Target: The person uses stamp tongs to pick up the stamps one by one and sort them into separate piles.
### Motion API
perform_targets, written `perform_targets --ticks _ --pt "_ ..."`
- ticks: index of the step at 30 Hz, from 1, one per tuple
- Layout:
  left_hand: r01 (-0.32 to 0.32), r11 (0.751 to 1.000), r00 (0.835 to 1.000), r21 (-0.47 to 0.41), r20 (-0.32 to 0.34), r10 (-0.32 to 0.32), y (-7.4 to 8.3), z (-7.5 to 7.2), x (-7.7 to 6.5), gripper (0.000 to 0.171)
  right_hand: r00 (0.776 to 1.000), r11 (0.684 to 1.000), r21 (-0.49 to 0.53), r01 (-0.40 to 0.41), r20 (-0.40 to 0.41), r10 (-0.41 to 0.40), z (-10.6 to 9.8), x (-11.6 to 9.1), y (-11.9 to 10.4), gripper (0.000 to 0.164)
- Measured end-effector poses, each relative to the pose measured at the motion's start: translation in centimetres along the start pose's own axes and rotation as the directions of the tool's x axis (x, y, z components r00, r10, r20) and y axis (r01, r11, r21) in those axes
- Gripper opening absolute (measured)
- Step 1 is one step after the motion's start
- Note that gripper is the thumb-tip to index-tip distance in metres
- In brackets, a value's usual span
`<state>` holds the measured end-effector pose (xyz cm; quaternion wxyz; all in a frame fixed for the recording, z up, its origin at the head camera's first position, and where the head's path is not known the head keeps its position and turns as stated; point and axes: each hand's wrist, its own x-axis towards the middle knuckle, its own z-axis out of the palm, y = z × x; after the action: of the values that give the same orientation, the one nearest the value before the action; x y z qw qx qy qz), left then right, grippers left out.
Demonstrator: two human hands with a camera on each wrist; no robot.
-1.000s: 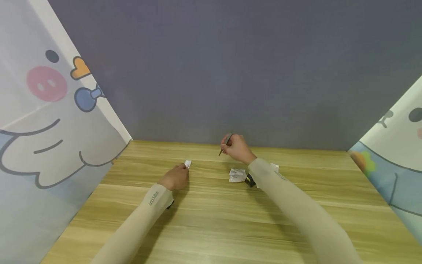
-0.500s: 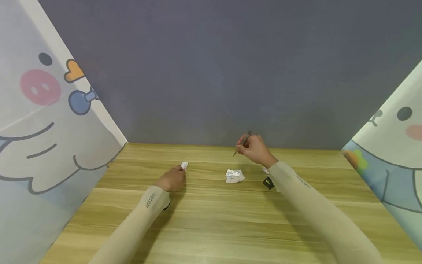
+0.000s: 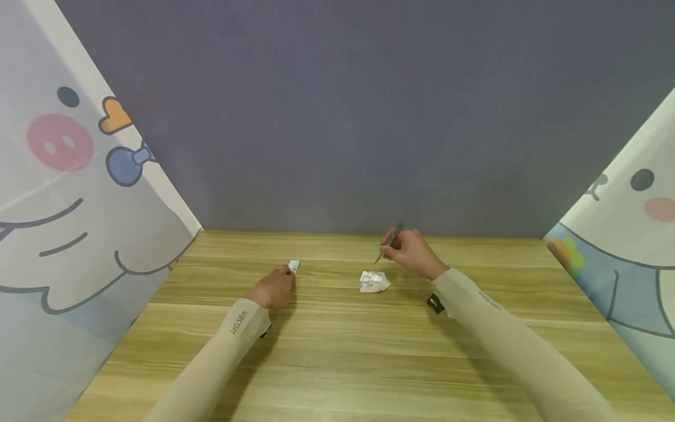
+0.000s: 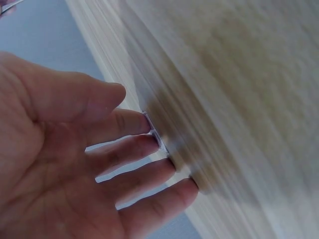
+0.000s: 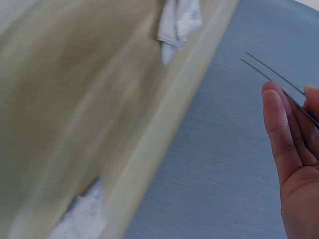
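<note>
My left hand [image 3: 274, 287] reaches over the left part of the wooden table. Its fingers [image 4: 149, 167] are extended, and the fingertips press a small white packet [image 3: 293, 265] against the tabletop, as the left wrist view shows. My right hand [image 3: 413, 253] is raised above the table at centre right and pinches a pair of slim dark tweezers [image 3: 391, 241] between thumb and fingers. The two tweezer tips stand apart with nothing between them and point down to the left. A crumpled white packet [image 3: 374, 282] lies on the table just nearer than those tips.
In the right wrist view, another white printed packet [image 5: 82, 214] lies at the bottom; the right arm hides it in the head view. A grey panel [image 3: 337, 117] rises behind the table [image 3: 337, 351]. Cartoon-printed curtains [image 3: 105, 176] hang at both sides.
My right hand has moved right, past the crumpled packet, then lowered a little with the tweezers. The left hand keeps its place on the small packet. The head view has shifted slightly.
</note>
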<state>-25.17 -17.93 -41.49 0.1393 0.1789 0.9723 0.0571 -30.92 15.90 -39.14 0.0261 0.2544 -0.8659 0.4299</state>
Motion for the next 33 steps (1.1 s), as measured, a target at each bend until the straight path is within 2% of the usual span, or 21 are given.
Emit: perform_targets --ticks 9,18,25,33 --pt "0.000 1.000 1.000 -0.012 -0.005 0.000 0.0 -0.1 -0.2 0.046 0.996 0.999 0.030 0.022 0.081 -0.024 0.9 -0.7 1.8 0.004" --pt "0.002 1.000 1.000 -0.014 -0.012 -0.002 0.0 0.1 -0.3 0.047 0.996 0.998 0.070 0.005 0.093 -0.011 1.1 -1.0 2.7 0.004" --pt "-0.003 1.000 1.000 -0.003 -0.012 0.003 0.3 -0.3 -0.5 0.046 0.996 0.999 0.034 -0.003 0.085 0.000 1.3 -1.2 2.7 0.004" --pt "-0.003 1.000 1.000 0.004 -0.002 0.003 0.1 -0.2 -0.4 0.046 0.993 0.995 0.097 -0.009 0.117 -0.003 1.8 -1.4 2.6 0.007"
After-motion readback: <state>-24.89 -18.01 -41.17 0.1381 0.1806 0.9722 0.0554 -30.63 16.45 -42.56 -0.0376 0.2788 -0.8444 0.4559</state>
